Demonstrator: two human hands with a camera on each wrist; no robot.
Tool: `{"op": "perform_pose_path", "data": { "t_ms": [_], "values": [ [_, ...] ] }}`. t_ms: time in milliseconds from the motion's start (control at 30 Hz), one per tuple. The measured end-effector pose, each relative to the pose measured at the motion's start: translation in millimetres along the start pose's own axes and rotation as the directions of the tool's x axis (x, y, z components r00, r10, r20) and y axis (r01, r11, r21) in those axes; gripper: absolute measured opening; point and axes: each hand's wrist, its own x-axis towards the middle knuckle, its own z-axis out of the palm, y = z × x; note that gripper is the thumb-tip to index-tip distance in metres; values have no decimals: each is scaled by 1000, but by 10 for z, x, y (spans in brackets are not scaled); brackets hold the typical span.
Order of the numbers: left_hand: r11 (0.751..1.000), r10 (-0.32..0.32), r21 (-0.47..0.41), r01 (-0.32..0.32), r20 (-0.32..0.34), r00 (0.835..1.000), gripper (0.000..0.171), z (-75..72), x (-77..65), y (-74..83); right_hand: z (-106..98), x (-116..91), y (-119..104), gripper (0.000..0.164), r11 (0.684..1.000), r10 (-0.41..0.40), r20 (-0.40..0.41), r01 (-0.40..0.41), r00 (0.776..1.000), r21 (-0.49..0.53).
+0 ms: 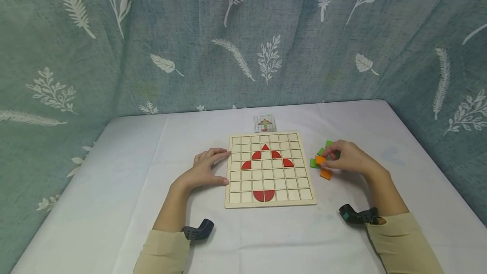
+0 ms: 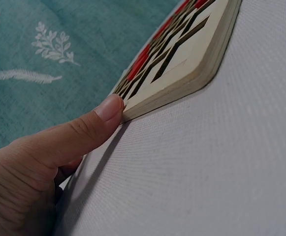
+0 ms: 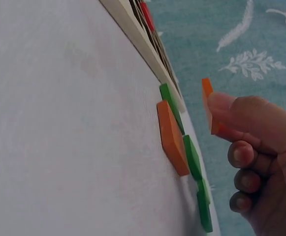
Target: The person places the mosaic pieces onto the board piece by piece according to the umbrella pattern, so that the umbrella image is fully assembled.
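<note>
A square wooden grid board (image 1: 257, 175) lies on the table, with several red pieces set in its cells: a triangle (image 1: 265, 147) at the top, quarter-rounds down both sides and two more side by side near the bottom. My left hand (image 1: 203, 170) is at the board's left edge, thumb and fingers spread, the thumb tip right at the rim in the left wrist view. Right of the board, my right hand (image 1: 348, 157) pinches an orange square tile (image 3: 207, 105) between thumb and forefinger, raised above the table. Below it lie another orange tile (image 1: 325, 174) and several green tiles (image 1: 314, 163).
A small pattern card (image 1: 265, 123) with a gridded red and green figure lies just behind the board. White cloth (image 1: 148, 181) covers the table. A leaf-patterned curtain (image 1: 190, 83) hangs behind and at both sides. Dark devices (image 1: 199, 229) are strapped at both wrists.
</note>
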Motion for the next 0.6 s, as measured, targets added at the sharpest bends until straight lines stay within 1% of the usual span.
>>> {"op": "perform_pose_path", "data": {
  "t_ms": [200, 300, 467, 600],
  "values": [
    [1000, -3, 2, 3, 1, 1000, 92, -9, -13, -13, 23, 28, -117, 20, 999, -48, 3, 48, 999, 26],
    [1000, 12, 4, -12, -5, 1000, 91, -11, -1, -6, 40, 42, -168, 21, 997, -76, -3, 76, 997, 22],
    [1000, 29, 10, -29, -5, 1000, 90, -7, 25, 8, 88, 35, -259, 20, 995, -95, -27, 96, 995, 35],
    [1000, 20, 14, -20, -2, 1000, 91, -9, 13, 0, 143, 42, -361, 20, 986, -162, -37, 163, 986, 38]
  ]
}}
